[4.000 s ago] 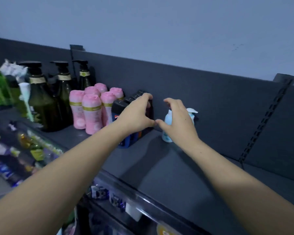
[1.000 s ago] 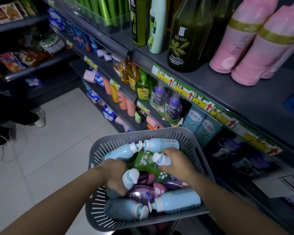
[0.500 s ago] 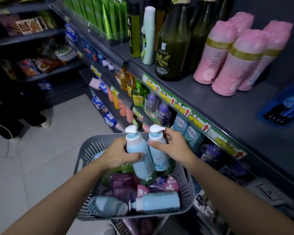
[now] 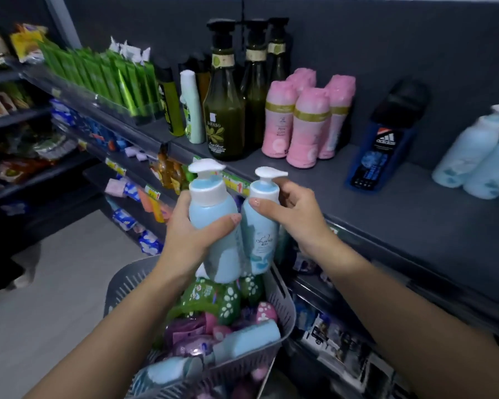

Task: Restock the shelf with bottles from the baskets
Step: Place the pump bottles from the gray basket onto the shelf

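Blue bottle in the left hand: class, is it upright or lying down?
Upright: the left hand holds the blue bottle with its white pump on top, base pointing down toward the basket.

Two upright pale-blue pump bottles [image 4: 211, 210] touch above the grey basket [image 4: 285, 309].

A single wide-angle view from the person's head faces forward and down, close above the basket [image 4: 284, 306], with the shelf [image 4: 372, 214] near on the right and floor [image 4: 55, 298] left
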A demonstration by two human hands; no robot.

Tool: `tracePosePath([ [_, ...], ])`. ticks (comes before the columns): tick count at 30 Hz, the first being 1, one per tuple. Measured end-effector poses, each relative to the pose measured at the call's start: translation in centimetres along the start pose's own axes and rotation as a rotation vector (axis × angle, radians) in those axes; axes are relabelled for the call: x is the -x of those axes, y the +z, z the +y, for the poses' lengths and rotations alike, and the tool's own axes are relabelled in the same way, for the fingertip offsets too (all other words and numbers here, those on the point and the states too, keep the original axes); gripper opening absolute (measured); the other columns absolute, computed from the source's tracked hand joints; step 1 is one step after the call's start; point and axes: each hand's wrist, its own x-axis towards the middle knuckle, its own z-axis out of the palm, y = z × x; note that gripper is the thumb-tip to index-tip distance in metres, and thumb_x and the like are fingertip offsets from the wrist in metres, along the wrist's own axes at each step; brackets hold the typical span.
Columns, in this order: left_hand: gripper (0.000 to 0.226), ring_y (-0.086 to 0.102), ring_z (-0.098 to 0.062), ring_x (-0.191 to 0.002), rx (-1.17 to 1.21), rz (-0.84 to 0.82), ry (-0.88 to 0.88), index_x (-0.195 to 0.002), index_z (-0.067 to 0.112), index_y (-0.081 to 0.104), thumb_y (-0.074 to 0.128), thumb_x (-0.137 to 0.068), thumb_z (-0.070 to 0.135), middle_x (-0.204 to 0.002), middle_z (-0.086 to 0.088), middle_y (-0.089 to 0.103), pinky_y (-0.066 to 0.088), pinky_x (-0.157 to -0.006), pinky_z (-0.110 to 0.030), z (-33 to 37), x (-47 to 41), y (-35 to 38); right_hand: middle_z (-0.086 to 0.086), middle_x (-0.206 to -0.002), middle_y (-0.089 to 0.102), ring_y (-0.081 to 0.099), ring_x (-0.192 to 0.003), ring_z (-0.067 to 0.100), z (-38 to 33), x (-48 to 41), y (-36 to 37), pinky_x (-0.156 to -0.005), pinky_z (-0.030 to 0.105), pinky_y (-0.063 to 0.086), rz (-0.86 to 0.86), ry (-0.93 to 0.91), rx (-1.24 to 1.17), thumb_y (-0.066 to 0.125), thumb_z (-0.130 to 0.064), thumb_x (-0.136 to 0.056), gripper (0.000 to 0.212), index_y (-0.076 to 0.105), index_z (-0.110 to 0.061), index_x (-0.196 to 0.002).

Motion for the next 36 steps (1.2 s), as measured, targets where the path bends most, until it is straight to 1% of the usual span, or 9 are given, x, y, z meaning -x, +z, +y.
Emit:
tracePosePath([
  [5,0.045,0.067,-0.007,-0.066,0.047,-0.116,0.007,-0.092,0.021,0.056,0.079,-0.053,0.022,-0.074,0.007,0.069,0.053,-0.056,-0.023,3.0,0.6,3.4,-0.008,-0.076,0.072,0.064,-0.076,0.004,-4.0,3.3,-2.1,-0.071,0.022,0.053,0.145,-0.041,0.004,0.073,-0.007,-0.075,0.018,0.067,-0.019,-0.086],
  [8,0.042,0.068,-0.007,-0.069,0.073,-0.272,-0.01,-0.093,0.022,0.057,0.078,-0.058,0.03,-0.076,0.008,0.07,0.055,-0.057,-0.023,4.1,0.8,7.2,-0.004,-0.085,0.073,0.065,-0.082,0.009,-6.2,6.3,-4.8,-0.075,0.024,0.055,0.249,-0.063,0.014,0.074,-0.013,-0.072,0.023,0.067,-0.017,-0.094],
  [11,0.042,0.066,0.0,-0.071,0.07,-0.38,0.019,-0.095,0.027,0.056,0.078,-0.064,0.044,-0.082,0.01,0.07,0.052,-0.059,-0.016,4.7,1.2,12.0,-0.007,-0.081,0.073,0.065,-0.079,0.006,-8.1,9.4,-8.2,-0.071,0.021,0.055,0.386,-0.068,0.078,0.072,-0.007,-0.077,0.019,0.067,-0.018,-0.092],
  [14,0.044,0.066,-0.002,-0.081,0.094,-0.5,-0.009,-0.102,0.029,0.054,0.061,-0.066,0.052,-0.095,0.007,0.068,0.053,-0.066,-0.018,5.1,1.8,16.7,-0.007,-0.085,0.074,0.068,-0.083,0.006,-9.8,11.8,-12.2,-0.072,0.021,0.054,0.519,-0.058,0.151,0.074,-0.01,-0.077,0.017,0.069,-0.018,-0.092],
  [17,0.039,0.067,-0.001,-0.081,0.11,-0.621,-0.022,-0.104,0.029,0.055,0.062,-0.07,0.047,-0.096,0.008,0.068,0.051,-0.063,-0.017,5.1,1.9,21.4,-0.001,-0.092,0.075,0.07,-0.089,0.014,-11.0,13.2,-16.5,-0.078,0.028,0.056,0.622,-0.04,0.172,0.074,-0.013,-0.078,0.016,0.07,-0.017,-0.092],
  [20,0.031,0.068,-0.003,-0.084,0.081,-0.698,-0.015,-0.108,0.026,0.056,0.065,-0.079,0.035,-0.1,0.006,0.069,0.051,-0.061,-0.013,4.5,1.4,26.3,0.0,-0.093,0.075,0.071,-0.087,0.014,-11.7,13.7,-21.0,-0.071,0.023,0.056,0.663,-0.027,0.149,0.072,-0.011,-0.079,0.016,0.069,-0.013,-0.095],
  [26,0.025,0.067,-0.003,-0.087,-0.003,-0.638,0.012,-0.107,0.026,0.06,0.068,-0.083,0.026,-0.101,0.007,0.069,0.053,-0.067,-0.015,2.0,-1.7,33.6,-0.002,-0.1,0.074,0.069,-0.093,0.008,-10.4,12.5,-28.9,-0.071,0.016,0.052,0.633,0.02,0.173,0.074,-0.007,-0.078,0.027,0.067,-0.015,-0.103],
  [32,0.034,0.065,-0.009,-0.1,-0.048,-0.524,-0.037,-0.112,0.029,0.058,0.072,-0.08,0.032,-0.107,0.008,0.068,0.053,-0.088,-0.033,-1.2,-5.7,36.4,0.007,-0.113,0.064,0.063,-0.105,0.016,-7.4,9.2,-33.9,-0.094,0.032,0.051,0.654,0.053,0.248,0.078,-0.015,-0.075,0.021,0.067,-0.028,-0.088],
  [36,0.042,0.063,-0.011,-0.104,-0.064,-0.492,-0.075,-0.114,0.029,0.055,0.073,-0.078,0.037,-0.112,0.007,0.065,0.051,-0.092,-0.038,-3.1,-7.8,36.8,0.007,-0.115,0.064,0.063,-0.106,0.016,-6.0,7.0,-34.9,-0.093,0.032,0.051,0.644,0.054,0.186,0.076,-0.015,-0.077,0.02,0.066,-0.028,-0.089],
])
